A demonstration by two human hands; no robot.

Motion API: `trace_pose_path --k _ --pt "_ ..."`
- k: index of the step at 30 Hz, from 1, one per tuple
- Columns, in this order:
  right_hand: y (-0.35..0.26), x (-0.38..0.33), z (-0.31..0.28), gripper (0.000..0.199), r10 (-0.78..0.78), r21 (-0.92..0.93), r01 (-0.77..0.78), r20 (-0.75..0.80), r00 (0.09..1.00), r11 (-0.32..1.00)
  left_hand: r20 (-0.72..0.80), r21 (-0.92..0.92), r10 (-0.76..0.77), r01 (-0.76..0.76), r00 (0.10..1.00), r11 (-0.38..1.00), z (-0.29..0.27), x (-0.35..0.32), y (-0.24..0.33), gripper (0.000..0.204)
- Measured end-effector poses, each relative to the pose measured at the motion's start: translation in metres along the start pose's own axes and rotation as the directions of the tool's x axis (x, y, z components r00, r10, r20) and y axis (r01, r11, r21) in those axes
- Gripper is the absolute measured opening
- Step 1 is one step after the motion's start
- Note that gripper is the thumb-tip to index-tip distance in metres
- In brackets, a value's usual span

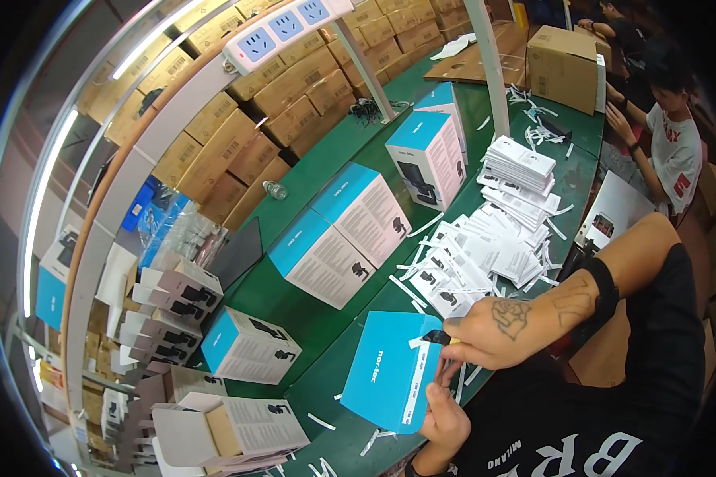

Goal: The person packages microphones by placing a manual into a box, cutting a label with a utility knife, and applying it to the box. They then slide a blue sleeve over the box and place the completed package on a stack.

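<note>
In front of me is a bright blue box lid flap (378, 374) with a white adhesive strip (415, 389) along its near edge. My left hand (445, 417) grips that edge at its lower end, thumb on top beside the strip. At the upper end, my right hand (485, 330) is closed around a small black and yellow tool (436, 337), its black end resting at the strip's end; its exact kind is mostly hidden by the fingers. Close by my right hand lies a loose pile of white printed leaflets (461, 262).
Closed blue-and-white cartons (326, 274) stand across the green table (294, 350), and open-flapped boxes (243, 429) line the left. Paper strips (321, 421) are scattered about. A power strip (286, 28) hangs above. At the right a person (668, 139) sits near a brown carton (561, 67).
</note>
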State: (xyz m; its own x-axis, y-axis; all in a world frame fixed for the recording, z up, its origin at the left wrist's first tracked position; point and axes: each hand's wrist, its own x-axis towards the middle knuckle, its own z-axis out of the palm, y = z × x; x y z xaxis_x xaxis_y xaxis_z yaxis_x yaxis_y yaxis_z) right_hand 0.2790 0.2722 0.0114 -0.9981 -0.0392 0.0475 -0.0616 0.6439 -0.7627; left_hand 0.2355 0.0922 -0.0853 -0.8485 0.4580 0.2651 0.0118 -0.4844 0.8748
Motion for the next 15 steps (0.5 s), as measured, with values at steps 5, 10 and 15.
trace_pose_path --k 5,10,15 --pt "0.010 0.002 -0.010 0.032 -0.168 -0.169 0.163 -0.015 0.986 0.972 0.068 -0.015 0.033 -0.032 0.997 0.999 0.002 0.005 -0.007 0.048" --pt "0.020 -0.009 -0.038 0.038 -0.053 -0.234 0.047 -0.020 0.998 0.971 0.064 -0.018 0.013 -0.011 0.998 1.000 0.015 0.008 -0.015 0.049" --pt "0.029 0.018 -0.034 0.037 -0.251 -0.178 0.213 -0.229 0.941 0.961 0.040 -0.039 0.048 -0.047 0.998 0.998 0.011 0.008 -0.024 0.046"
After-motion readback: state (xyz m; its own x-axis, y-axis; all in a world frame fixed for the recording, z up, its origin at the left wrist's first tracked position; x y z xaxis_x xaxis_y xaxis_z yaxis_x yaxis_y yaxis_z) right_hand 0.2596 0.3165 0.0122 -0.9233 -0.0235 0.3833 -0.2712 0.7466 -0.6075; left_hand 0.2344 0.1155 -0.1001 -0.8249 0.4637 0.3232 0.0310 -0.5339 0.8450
